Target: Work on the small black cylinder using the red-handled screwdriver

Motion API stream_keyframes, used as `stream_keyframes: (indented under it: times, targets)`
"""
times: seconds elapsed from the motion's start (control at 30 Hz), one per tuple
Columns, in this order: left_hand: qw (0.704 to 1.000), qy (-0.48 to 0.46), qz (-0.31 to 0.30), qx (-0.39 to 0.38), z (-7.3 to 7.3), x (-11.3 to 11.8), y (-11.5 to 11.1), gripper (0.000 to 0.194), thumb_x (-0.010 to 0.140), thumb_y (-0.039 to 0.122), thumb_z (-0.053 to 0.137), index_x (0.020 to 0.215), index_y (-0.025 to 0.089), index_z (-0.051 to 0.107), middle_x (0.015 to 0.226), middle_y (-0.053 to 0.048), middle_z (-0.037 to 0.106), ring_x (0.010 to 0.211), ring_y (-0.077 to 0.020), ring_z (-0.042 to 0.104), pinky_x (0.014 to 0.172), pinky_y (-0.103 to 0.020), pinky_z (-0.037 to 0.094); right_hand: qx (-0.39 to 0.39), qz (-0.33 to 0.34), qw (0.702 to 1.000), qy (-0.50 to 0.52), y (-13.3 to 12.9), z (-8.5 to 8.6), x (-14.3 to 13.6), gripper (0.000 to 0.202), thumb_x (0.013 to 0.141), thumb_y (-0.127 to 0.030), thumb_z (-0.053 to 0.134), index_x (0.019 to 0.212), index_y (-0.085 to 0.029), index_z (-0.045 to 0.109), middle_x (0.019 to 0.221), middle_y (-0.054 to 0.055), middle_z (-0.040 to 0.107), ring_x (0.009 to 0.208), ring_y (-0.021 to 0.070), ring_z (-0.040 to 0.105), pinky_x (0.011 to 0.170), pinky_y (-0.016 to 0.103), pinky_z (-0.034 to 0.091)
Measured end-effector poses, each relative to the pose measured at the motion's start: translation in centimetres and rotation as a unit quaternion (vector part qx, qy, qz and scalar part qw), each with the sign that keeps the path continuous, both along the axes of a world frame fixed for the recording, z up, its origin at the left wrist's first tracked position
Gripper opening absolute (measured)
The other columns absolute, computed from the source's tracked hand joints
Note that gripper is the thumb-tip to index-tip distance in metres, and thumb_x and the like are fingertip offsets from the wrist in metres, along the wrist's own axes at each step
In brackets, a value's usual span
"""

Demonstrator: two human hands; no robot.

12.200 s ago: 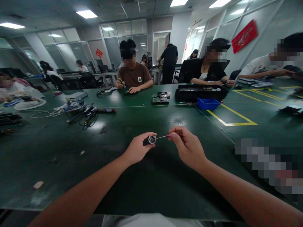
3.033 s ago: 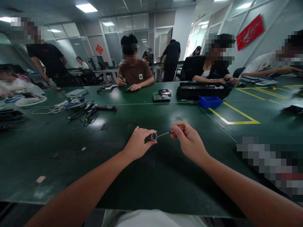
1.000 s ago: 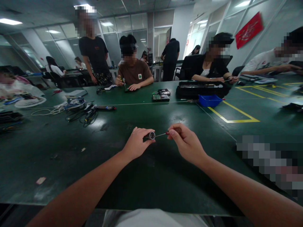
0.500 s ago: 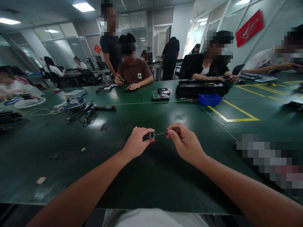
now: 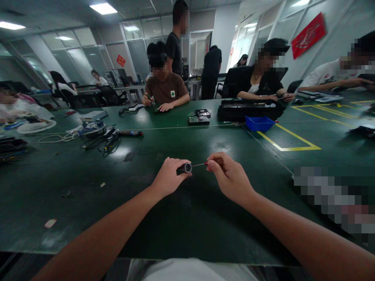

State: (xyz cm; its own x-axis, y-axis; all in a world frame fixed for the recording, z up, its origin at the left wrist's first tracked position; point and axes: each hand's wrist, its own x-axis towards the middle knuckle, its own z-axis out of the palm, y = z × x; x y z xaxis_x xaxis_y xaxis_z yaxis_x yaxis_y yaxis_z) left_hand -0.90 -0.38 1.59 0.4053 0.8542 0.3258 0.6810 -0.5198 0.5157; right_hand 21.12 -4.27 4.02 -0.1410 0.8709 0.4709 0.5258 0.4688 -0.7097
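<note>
My left hand [image 5: 170,177] is closed around a dark cylinder [image 5: 186,168], whose round, metal-rimmed end faces me. What the cylinder belongs to cannot be made out. My right hand [image 5: 230,175] grips the reddish-brown handle of a thin screwdriver [image 5: 199,164]. The screwdriver's shaft points left, and its tip meets the side of the cylinder near the rim. Both hands are held over the middle of the green table [image 5: 175,230]. Fingers hide most of the handle and the rear of the cylinder.
Ahead on the table lie hard drives [image 5: 199,117], a blue tray [image 5: 259,123] and a long black casing [image 5: 249,109]. Tangled cables [image 5: 107,140] lie at left. A blurred-out object [image 5: 336,203] lies at right. Across the table, a person in a brown shirt [image 5: 166,91] handles a small tool.
My hands, the cylinder and the screwdriver stay nearly in place. In the background, a standing person in a dark shirt has moved to the right, behind the seated person in brown.
</note>
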Motion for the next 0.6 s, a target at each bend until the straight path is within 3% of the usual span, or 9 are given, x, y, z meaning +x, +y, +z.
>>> stream_keyframes:
  times: [0.6]
  targets:
    - [1.0, -0.01, 0.0, -0.009, 0.33, 0.01, -0.27, 0.034, 0.086, 0.034, 0.072, 0.119, 0.028, 0.066, 0.11, -0.002, 0.07, 0.105, -0.0249, 0.06, 0.105, -0.048, 0.039, -0.027, 0.002, 0.999, 0.031, 0.14, 0.1, 0.24, 0.018, 0.1, -0.036, 0.047, 0.098, -0.022, 0.058, 0.079, 0.002, 0.069, 0.074, 0.0177, 0.067, 0.067, 0.031, 0.047]
